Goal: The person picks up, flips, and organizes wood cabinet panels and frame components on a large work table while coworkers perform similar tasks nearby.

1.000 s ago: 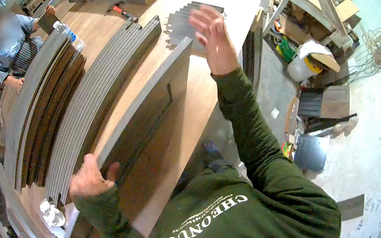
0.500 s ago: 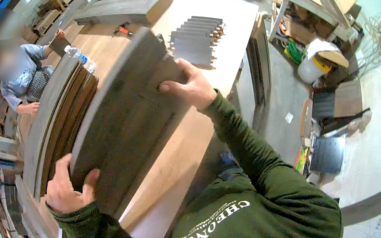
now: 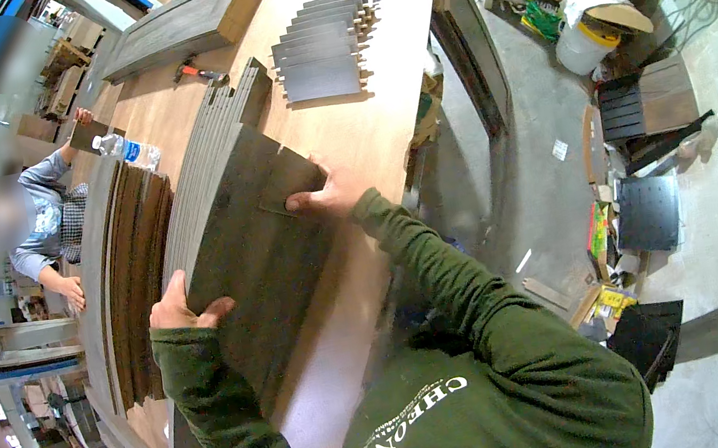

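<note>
Dark grey-brown wood panel [image 3: 242, 234] is between the two hands, its broad face turned toward the person. The left hand [image 3: 186, 307] grips its left edge, with the thumb on the face; the right hand [image 3: 325, 192] grips its right side, also with the thumb on the face. The left forearm rises steeply from below, while the right one reaches slantwise to the left. Just beyond the panel stands a row of thin panels [image 3: 200, 155], and after it a brown stack [image 3: 127, 282]. On the pale wooden table [image 3: 400, 18] lie also a red-and-black hammer [image 3: 201, 72] and overlapping grey pieces [image 3: 321, 78]. Across it, a co-worker [image 3: 46, 215] holds a small dark board [image 3: 91, 136]. To the right, a white bucket [image 3: 585, 50] stands on the grey floor [image 3: 505, 214].
</note>
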`<state>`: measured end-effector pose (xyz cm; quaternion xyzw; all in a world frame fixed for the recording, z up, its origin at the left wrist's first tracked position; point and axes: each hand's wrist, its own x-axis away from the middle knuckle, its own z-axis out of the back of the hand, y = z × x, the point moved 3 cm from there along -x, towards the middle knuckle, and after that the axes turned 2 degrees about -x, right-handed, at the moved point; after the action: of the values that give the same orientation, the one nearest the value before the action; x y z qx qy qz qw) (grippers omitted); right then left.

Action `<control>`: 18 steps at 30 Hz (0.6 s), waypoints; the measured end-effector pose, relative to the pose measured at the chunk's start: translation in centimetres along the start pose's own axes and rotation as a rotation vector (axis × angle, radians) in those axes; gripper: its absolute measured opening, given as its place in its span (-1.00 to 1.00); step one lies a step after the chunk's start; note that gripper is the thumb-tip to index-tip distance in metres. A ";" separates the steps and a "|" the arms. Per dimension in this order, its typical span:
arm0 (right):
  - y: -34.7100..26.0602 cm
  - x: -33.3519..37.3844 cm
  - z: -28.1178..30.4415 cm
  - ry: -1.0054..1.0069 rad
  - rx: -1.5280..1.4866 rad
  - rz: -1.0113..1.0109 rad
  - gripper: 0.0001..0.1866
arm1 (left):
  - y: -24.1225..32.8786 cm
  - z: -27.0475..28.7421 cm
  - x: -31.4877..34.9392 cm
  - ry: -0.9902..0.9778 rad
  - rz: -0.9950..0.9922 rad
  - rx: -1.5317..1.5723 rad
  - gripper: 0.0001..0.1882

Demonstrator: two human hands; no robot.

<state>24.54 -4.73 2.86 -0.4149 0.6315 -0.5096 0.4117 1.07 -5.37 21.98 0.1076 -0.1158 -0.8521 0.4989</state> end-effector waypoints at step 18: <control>-0.2 -2.4 -1.5 -0.175 -0.422 -0.014 -0.58 | 1.5 1.6 2.9 0.013 0.014 -0.109 -0.46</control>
<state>23.92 -2.02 3.53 -0.5388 0.6831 -0.3313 0.3652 0.41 -8.51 23.72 0.0849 -0.0669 -0.8529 0.5107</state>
